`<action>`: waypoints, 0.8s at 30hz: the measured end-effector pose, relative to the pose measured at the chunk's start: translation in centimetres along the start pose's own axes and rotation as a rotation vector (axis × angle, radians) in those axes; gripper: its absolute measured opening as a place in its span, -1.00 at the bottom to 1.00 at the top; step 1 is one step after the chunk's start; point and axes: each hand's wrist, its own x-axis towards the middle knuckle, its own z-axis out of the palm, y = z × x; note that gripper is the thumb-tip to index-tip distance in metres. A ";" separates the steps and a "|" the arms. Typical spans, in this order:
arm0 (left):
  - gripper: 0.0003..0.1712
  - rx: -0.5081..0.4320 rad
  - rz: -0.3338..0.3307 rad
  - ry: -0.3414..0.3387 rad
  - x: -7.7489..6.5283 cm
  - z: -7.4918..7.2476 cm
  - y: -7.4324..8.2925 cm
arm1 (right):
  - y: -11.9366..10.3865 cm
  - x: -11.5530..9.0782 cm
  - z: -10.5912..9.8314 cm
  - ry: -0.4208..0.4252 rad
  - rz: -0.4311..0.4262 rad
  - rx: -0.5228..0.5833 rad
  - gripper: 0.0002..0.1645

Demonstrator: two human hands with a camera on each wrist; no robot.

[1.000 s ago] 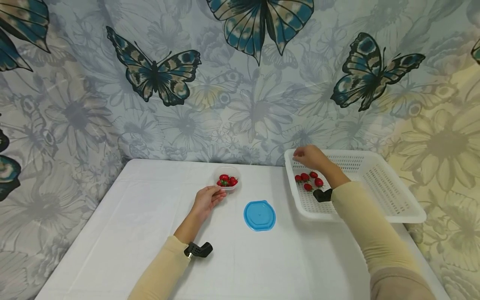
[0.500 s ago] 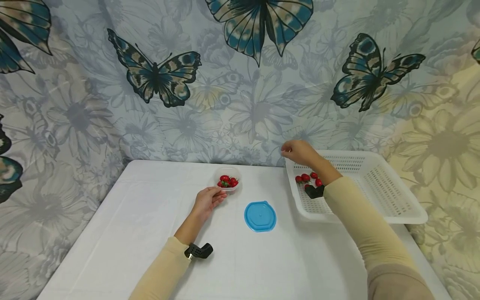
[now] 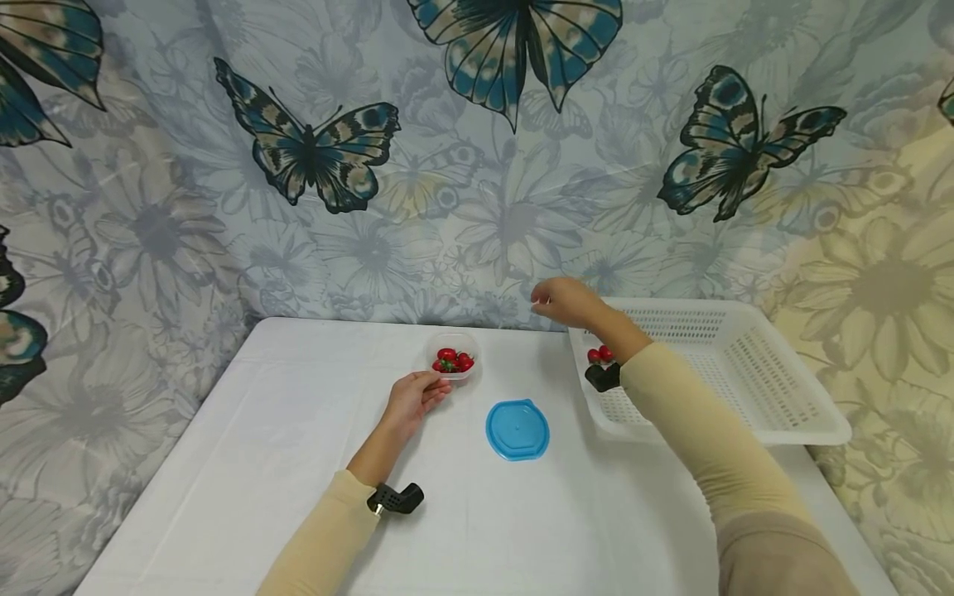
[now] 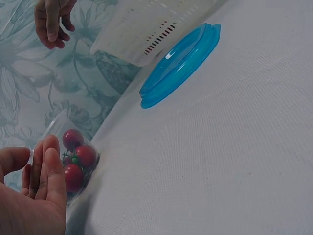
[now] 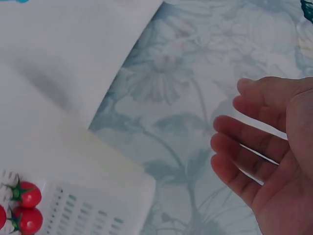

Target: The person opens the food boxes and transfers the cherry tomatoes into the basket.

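My left hand (image 3: 410,402) is at the near side of a small clear plastic box (image 3: 454,338), fingers fairly straight and their tips right at its wall. Several red cherry tomatoes (image 4: 73,177) with green stems lie in the box. In the left wrist view the thumb stands apart from the fingers. Above the left rim of a white perforated basket (image 3: 790,372) hangs my right hand (image 3: 570,303). Its fingers (image 5: 244,164) are loosely bent, thumb tip close to the index finger, and nothing shows between them. More cherry tomatoes (image 5: 28,220) lie in the basket, partly hidden by the right arm.
A round blue lid (image 3: 517,430) lies flat on the white-covered table (image 3: 477,530), between box and basket. Behind the table hangs a cloth (image 3: 477,215) with flowers and butterflies. Each wrist wears a black camera (image 3: 398,498).
My right hand has moved left from over the basket to beyond its left rim, and its forearm now covers more of the tomatoes there. The left hand, box and lid have stayed put.
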 end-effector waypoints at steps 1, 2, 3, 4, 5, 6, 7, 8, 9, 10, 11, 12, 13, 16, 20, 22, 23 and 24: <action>-0.83 0.001 -0.002 0.000 0.0 0.0 0.0 | -0.3 0.1 0.0 -0.004 -0.005 -0.003 -0.68; -0.83 0.002 -0.002 0.000 0.0 -0.1 0.0 | -0.6 0.3 0.1 -0.006 -0.012 -0.006 -0.68; -0.83 0.001 -0.003 0.001 0.0 -0.1 0.0 | -0.9 0.5 0.2 -0.011 -0.023 -0.013 -0.69; -0.82 0.003 -0.001 0.001 0.0 -0.1 0.0 | -1.2 0.6 0.2 -0.017 -0.035 -0.020 -0.69; -0.82 0.002 -0.001 0.001 0.1 -0.1 0.0 | -1.5 0.8 0.3 -0.024 -0.048 -0.030 -0.70; -0.82 0.000 0.000 0.001 0.1 -0.1 0.0 | -1.8 0.9 0.4 -0.030 -0.059 -0.039 -0.70; -0.82 -0.002 0.002 0.001 0.1 -0.1 0.0 | -2.1 1.1 0.5 -0.036 -0.065 -0.044 -0.71; -0.82 -0.001 0.004 0.001 0.1 -0.1 0.1 | -2.4 1.3 0.6 -0.041 -0.073 -0.058 -0.72; -0.82 -0.002 0.004 0.002 0.1 0.0 0.1 | -2.7 1.4 0.7 -0.045 -0.079 -0.075 -0.72; -0.82 0.000 0.003 0.001 0.0 0.0 0.1 | -3.0 1.6 0.8 -0.050 -0.080 -0.086 -0.72; -0.83 -0.002 0.001 0.000 0.0 0.0 0.2 | -3.3 1.7 1.0 -0.057 -0.080 -0.093 -0.72; -0.83 -0.002 -0.001 0.000 0.1 0.0 0.2 | -3.5 1.9 1.1 -0.066 -0.079 -0.095 -0.72; -0.83 -0.002 -0.003 -0.001 0.1 0.0 0.2 | -3.8 2.1 1.3 -0.079 -0.074 -0.096 -0.72; -0.84 -0.002 -0.007 -0.002 0.1 0.0 0.2 | -4.6 2.6 1.7 -0.119 -0.065 -0.077 -0.71; -0.84 0.007 0.004 -0.011 0.1 0.0 0.2 | -5.6 3.4 2.5 -0.163 -0.061 -0.078 -0.69; -0.83 0.011 0.007 -0.014 0.1 0.0 0.2 | -6.0 3.7 3.0 -0.180 -0.062 -0.088 -0.67; -0.83 0.011 0.006 -0.014 0.1 0.0 0.2 | -6.2 3.9 3.3 -0.186 -0.067 -0.094 -0.66; -0.84 0.010 0.004 -0.013 0.0 -0.1 0.2 | -6.4 4.0 3.6 -0.191 -0.069 -0.095 -0.67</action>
